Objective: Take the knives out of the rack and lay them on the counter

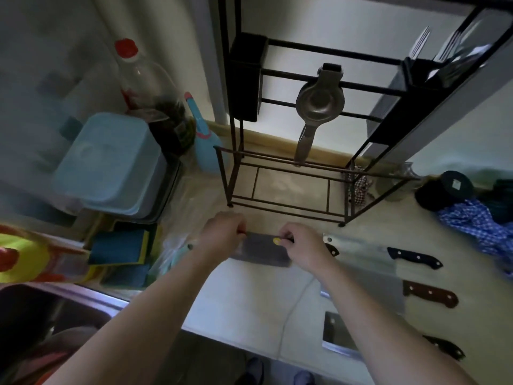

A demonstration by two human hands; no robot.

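Head view shows both hands closed over a dark grey cleaver (261,251) lying flat on the desk (249,295), just in front of the rack (286,190). The left hand (222,234) is curled on its nine o'clock end, probably on the handle, though motion blur hides it. The right hand (302,245) pinches the blade's upper edge beside a yellow sticker (276,240).

Three other knives lie at three to four o'clock: a black-handled one (413,257), a brown-handled cleaver (429,293) and a third (340,336) near the desk's front edge.

Risks: fingers sliding onto the sharp edge; a sleeveless forearm brushing the neighbouring blades; that edge cleaver getting knocked to the floor.
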